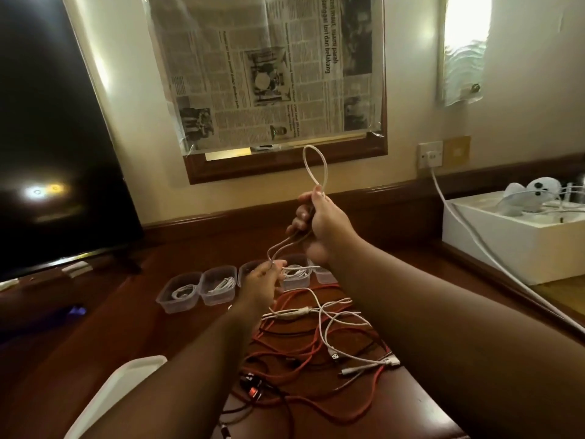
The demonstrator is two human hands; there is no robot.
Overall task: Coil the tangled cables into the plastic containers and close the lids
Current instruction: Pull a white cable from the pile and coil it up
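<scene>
My right hand (319, 221) is raised above the desk and grips a white cable (311, 164) whose loop stands up above the fist. Lower strands of that cable run down to my left hand (264, 277), which pinches them just above the containers. A row of several clear plastic containers (180, 291) sits on the wooden desk, each visible one holding a coiled white cable; none has a lid on. A tangle of red cables (294, 353) and white cables (335, 315) lies on the desk in front of the containers, under my forearms.
A dark TV screen (53, 137) stands at the left. A white lid or tray (117, 394) lies at the lower left. At the right sits a white box (493, 242) with a plush toy, and a thick white cord (468, 236) runs from a wall socket (430, 154).
</scene>
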